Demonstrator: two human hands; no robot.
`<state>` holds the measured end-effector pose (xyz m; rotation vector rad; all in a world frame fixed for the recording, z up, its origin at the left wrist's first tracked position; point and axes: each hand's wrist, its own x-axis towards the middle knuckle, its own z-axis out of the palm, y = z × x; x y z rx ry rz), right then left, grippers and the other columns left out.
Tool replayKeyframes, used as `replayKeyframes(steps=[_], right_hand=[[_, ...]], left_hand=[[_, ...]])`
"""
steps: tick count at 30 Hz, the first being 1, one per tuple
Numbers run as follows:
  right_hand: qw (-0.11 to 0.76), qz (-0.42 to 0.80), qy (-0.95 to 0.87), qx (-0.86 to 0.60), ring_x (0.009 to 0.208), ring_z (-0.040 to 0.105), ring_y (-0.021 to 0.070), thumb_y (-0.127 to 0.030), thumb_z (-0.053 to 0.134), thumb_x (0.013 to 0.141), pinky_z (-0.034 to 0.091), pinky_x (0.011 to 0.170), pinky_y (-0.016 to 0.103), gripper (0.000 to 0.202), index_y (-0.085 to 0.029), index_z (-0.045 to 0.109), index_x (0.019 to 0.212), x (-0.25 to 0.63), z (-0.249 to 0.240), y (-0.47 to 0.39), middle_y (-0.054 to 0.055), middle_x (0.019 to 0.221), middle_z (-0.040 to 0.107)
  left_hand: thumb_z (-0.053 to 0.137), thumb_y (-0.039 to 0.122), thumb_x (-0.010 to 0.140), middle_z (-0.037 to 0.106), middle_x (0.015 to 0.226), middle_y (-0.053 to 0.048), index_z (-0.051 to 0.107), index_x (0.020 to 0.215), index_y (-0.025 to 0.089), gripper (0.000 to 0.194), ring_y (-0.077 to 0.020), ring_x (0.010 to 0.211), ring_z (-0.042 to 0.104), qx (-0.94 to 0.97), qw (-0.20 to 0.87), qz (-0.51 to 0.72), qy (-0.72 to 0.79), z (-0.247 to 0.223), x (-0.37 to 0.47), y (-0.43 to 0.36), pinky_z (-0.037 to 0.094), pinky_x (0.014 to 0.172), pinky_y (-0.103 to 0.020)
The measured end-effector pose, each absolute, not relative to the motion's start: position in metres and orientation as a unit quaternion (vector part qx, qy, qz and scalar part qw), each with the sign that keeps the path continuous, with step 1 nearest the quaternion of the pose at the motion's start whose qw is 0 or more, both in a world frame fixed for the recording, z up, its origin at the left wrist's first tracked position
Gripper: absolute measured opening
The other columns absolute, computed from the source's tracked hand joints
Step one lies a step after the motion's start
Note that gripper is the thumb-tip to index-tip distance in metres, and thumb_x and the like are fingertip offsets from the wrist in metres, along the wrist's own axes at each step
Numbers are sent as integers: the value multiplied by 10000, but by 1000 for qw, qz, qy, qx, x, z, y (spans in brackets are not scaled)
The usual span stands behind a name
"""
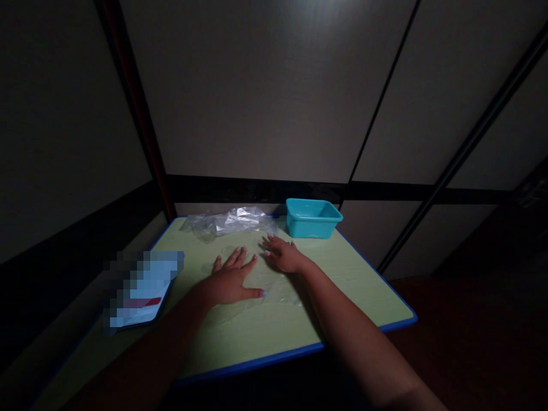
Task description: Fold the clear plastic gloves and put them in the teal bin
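A thin clear plastic bag or sheet (274, 288) lies spread on the pale green table, its outline hard to make out. My left hand (231, 282) rests palm down on it with the fingers spread wide. To the right and a little farther off, my right hand (283, 254) hovers over or touches the plastic's far right part; which of the two I cannot tell. Its fingers are stretched out and apart. Neither hand grips anything. Behind them, a crumpled heap of clear plastic (240, 221) lies along the table's back edge.
A turquoise plastic basket (314, 228) stands at the back right of the table (355, 291), which has a blue rim. On the left lies a tablet or phone (148, 291) with a lit, partly blurred screen. Panelled grey walls or cabinet doors (265, 103) rise right behind the table.
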<state>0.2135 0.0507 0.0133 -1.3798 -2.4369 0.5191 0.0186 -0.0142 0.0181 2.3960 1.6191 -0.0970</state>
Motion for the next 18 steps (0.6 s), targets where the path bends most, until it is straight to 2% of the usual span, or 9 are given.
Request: replayKeyframes(steps=[5, 11, 15, 18], right_hand=[[85, 161, -864, -470, 1367, 106, 297, -410, 355, 902, 63, 968, 693, 422, -273, 486, 1279, 213, 18, 49, 70, 1472, 247], [82, 149, -855, -490, 1371, 84, 290, -480, 316, 903, 40, 949, 704, 480, -291, 410, 1334, 212, 15, 49, 86, 1477, 232], [82, 130, -854, -498, 1371, 67, 298, -503, 306, 899, 14, 943, 707, 492, -308, 396, 1342, 210, 13, 48, 78, 1483, 220], [77, 127, -853, -501, 1371, 52, 302, -534, 309, 888, -2, 949, 697, 517, -320, 377, 1353, 209, 13, 48, 74, 1491, 195]], left_hand=[[226, 702, 808, -2, 1502, -94, 146, 1435, 278, 761, -296, 1369, -72, 810, 104, -4, 577, 14, 20, -13, 25, 1026, -601], [382, 778, 686, -36, 1494, -131, 116, 1435, 284, 936, -327, 1360, -90, 809, 114, -25, 576, 14, 18, -12, 43, 1010, -624], [422, 776, 665, -52, 1496, -126, 107, 1430, 318, 946, -345, 1355, -89, 809, 119, -26, 574, 15, 19, -12, 34, 999, -638], [417, 783, 660, -59, 1495, -128, 95, 1434, 302, 967, -344, 1356, -91, 812, 116, -26, 572, 13, 19, -13, 33, 1002, -633]])
